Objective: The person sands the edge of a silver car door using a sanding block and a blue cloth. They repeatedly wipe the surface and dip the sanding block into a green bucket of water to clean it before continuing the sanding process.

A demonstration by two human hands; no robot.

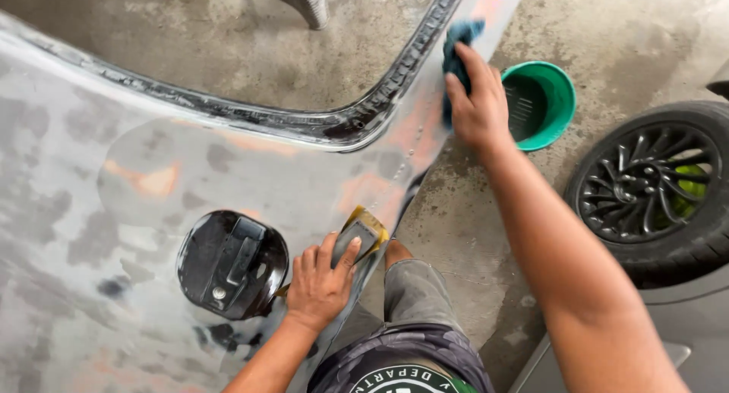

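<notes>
Sanding block (363,233), yellow-edged with a dark face, sits lower centre of the frame, pressed flat against the sanded car body panel (99,233) near its right edge. Left hand (320,280) lies on top of the block, fingers spread forward over it, palm down; it pushes rather than pinches.

Right hand (477,104) is upper centre-right, arm stretched out from the lower right corner. It presses a blue cloth (458,45) against the panel's narrow pillar section; fingers lie together over the cloth, which bunches out above the fingertips.

The panel fills the left half of the frame: dull grey, patchy, with orange-pink spots showing through in places, and wet sheen with droplets between the two hands. Round fuel filler recess (231,264), black and glossy, sits just left of the left hand, close but apart from it. A dark window-opening edge (304,123) curves across the upper middle, with concrete floor (471,233) visible through and beyond it.

Green bucket (558,97) stands on the floor just right of the right hand; contents cannot be made out. Black alloy wheel (653,188) with tyre sits at the right edge, something green behind the spokes. The person's grey trouser knee (414,294) shows bottom centre.
</notes>
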